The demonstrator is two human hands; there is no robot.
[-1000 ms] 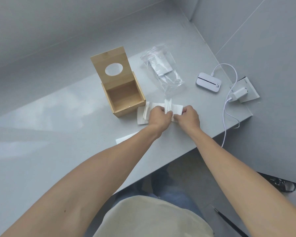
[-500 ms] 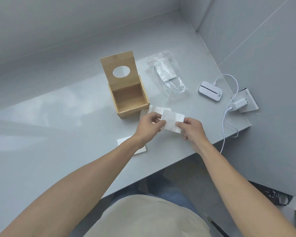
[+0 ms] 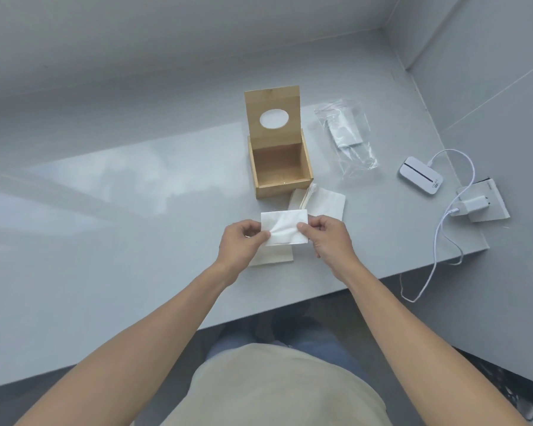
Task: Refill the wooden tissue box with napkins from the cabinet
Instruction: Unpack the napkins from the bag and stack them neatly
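A person's left hand (image 3: 243,241) and right hand (image 3: 326,238) each pinch an end of 1 folded white napkin (image 3: 283,227) above a grey bench (image 3: 136,210), just in front of the open, empty wooden tissue box (image 3: 279,167). The napkin looks light, soft and easily torn; its edges seem best for gripping.

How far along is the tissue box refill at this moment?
Done: the box stands open, lid up, and napkins are out in a pile beside it. In hand: left hand and right hand hold one napkin between them. Left: the box looks empty, so all filling and closing remain.
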